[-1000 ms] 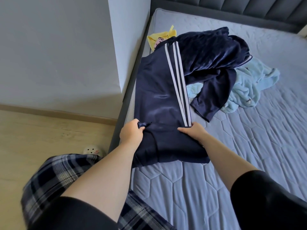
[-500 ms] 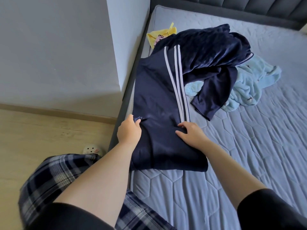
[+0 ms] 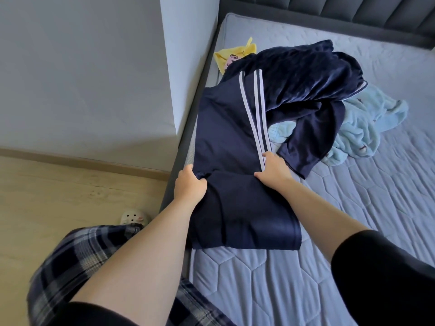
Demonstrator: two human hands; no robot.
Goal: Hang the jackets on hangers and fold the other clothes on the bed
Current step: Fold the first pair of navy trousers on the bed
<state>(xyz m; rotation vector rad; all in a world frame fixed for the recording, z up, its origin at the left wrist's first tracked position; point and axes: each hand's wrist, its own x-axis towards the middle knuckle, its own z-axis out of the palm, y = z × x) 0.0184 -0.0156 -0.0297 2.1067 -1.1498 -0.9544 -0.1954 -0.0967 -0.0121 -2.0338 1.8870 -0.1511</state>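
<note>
Head view looks down on the near left corner of a bed, where a quilted grey-blue mattress (image 3: 353, 220) with stitched hexagon seams sits in a dark grey frame (image 3: 179, 158). A padded dark headboard (image 3: 353, 15) runs along the far edge. A pale wall corner (image 3: 183, 55) juts out just beside the left side of the bed. Below it a wooden skirting board (image 3: 70, 158) meets a light wood floor (image 3: 58, 196). A white slipper (image 3: 134, 217) lies on the floor near the frame, partly behind the person's plaid trousers (image 3: 77, 260).

The navy striped garment (image 3: 226, 137) lies flat along the left edge of the mattress, its near part doubled over on itself. The left hand (image 3: 190, 187) grips the garment's left edge at the fold, fingers curled round a bunch of cloth. The right hand (image 3: 274, 169) rests on the white stripes at the same fold, thumb spread along the crease. Its fingers bend down onto the fabric, and I cannot tell whether they pinch it or only press.

Beyond the navy piece a dark velvet garment (image 3: 301, 74) is heaped, overlapping its far end. A light blue fleece garment (image 3: 362, 128) is crumpled to the right, partly under the velvet one. A yellow garment (image 3: 231, 56) peeks out at the far left by the wall.
</note>
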